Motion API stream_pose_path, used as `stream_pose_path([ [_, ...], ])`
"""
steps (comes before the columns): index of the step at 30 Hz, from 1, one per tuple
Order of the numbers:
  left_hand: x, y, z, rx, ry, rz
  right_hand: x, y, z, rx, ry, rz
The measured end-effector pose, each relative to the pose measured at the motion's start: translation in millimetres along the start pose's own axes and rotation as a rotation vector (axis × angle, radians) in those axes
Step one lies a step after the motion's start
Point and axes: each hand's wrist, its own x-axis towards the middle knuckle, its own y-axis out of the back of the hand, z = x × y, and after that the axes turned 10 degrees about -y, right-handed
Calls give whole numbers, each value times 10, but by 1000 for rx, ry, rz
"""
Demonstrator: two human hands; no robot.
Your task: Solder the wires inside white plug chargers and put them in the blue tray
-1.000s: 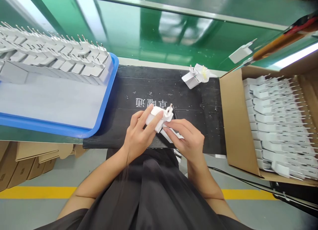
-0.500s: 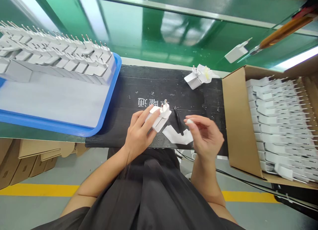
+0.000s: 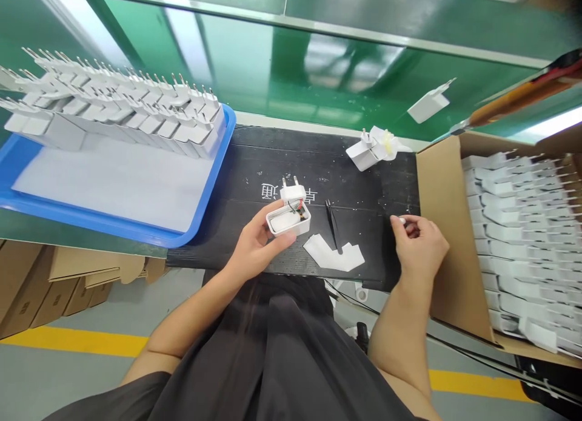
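A black mat (image 3: 254, 148) covers the work surface. At its near side, white paper (image 3: 327, 255) lies under one end of the tweezers (image 3: 330, 218). Left hand (image 3: 254, 242): grasps an open white plug housing (image 3: 291, 221) above the mat. Right hand (image 3: 421, 248): curled fingers pinch a small white piece (image 3: 402, 221) beside the carton (image 3: 445, 227). Beyond, left: blue tray (image 3: 202, 212) of plugs (image 3: 150, 114).

Tray (image 3: 173, 239) on the left, chargers (image 3: 148, 121) lined up along its far side. Mat (image 3: 245, 166) in the middle, box (image 3: 454, 275) on the right with more chargers (image 3: 522, 239) inside. Left hand (image 3: 261, 242) has one charger (image 3: 295, 227) over the mat; tweezers (image 3: 333, 224) right of that, near end at some paper (image 3: 334, 260).
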Motion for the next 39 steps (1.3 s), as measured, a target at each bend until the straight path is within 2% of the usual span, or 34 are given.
stream_pose_path([
  [3,-4,23,-10,-31,31,7,-7,-14,-90,-7,54,-4],
  [5,-3,40,-23,-63,72,18,-53,-19,-269,18,86,19],
  [7,7,49,-34,-98,122,12,-145,-43,-534,59,115,-16],
  [9,18,40,-43,-131,165,-5,-277,-107,-842,118,176,-182],
  [11,17,13,-58,-160,176,-12,-420,-213,-1123,220,274,-492],
  [12,11,-3,-67,-170,169,-12,-485,-277,-1234,275,292,-593],
  [14,-12,-27,-84,-178,142,-10,-587,-405,-1375,376,278,-668],
  [18,-8,34,-68,-203,157,-49,-653,-542,-1418,443,270,-601],
  [23,198,229,30,-280,216,-290,-607,-480,-1424,437,331,-654],
  [25,274,243,50,-259,196,-335,-604,-459,-1442,451,356,-689],
  [27,308,207,44,-246,127,-312,-617,-456,-1453,453,365,-706],
  [33,248,67,-39,-103,-117,-34,-655,-469,-1473,442,359,-645],
  [39,225,98,-73,48,-304,-8,-670,-464,-1547,444,349,-637],
])
